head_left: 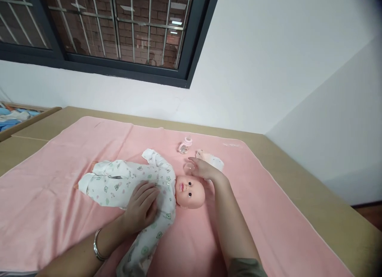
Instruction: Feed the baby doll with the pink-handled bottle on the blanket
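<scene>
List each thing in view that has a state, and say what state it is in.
Doll: on its back, eyes open, dressed
Pink blanket: spread out, creased
Baby bottle: on the blanket, pink top on
Clear round item: by the right hand, grip unclear
Left hand: on the doll's torso, fingers bent
Bracelet: worn on the left wrist

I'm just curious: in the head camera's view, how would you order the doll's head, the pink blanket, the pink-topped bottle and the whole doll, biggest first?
1. Pink blanket
2. Whole doll, counting its head
3. Doll's head
4. Pink-topped bottle

Each step down looks clear here.
</scene>
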{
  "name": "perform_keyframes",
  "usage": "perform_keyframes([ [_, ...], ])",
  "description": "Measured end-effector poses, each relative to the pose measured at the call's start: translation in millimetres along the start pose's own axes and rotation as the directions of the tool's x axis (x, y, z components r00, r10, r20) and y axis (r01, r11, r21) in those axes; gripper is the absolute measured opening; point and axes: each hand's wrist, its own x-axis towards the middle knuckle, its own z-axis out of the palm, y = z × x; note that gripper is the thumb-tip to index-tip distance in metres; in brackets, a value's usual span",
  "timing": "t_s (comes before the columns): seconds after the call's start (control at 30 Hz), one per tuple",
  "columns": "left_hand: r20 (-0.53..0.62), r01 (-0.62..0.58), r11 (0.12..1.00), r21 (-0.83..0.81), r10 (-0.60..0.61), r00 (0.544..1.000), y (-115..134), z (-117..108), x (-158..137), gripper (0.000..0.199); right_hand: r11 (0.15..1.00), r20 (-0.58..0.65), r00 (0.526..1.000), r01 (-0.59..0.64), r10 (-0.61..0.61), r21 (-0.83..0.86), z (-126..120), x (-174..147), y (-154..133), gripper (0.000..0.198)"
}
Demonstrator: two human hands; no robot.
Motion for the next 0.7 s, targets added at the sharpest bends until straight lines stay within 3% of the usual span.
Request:
perform_keyframes([
  [0.13, -0.031, -0.001, 0.998, -0.058, 0.000, 1.000, -0.5, -1.8, -2.6, 0.056, 0.983, 0.007, 1.000, -0.003, 0.004, -0.183, 13.9, 6.4, -19.0, 0.078],
  [0.3, -0.039, 0.008, 0.992, -0.128, -0.013, 0.999, -2.9, 1.1, -9.6, 0.068, 0.978, -0.079, 0.997, 0.005, -0.022, -0.209, 17.1, 20.4, -12.4, 0.054],
  [0.47, -0.057, 0.009, 0.984, -0.178, -0.019, 0.998, -3.2, 4.0, -13.7, 0.076, 0.981, -0.317, 0.945, 0.012, -0.075, -0.196, 24.0, 38.1, 14.2, 0.064],
  [0.6, -0.047, 0.023, 0.983, -0.182, -0.032, 0.998, -2.8, 4.7, -13.4, 0.072, 0.976, -0.368, 0.914, 0.103, -0.169, -0.193, 41.1, 50.7, 28.8, 0.066],
  [0.7, -0.074, -0.009, 0.983, -0.185, -0.004, 0.997, -3.3, 5.3, -12.1, 0.069, 0.977, -0.391, 0.904, 0.108, -0.173, -0.182, 53.1, 56.9, 32.7, 0.067],
])
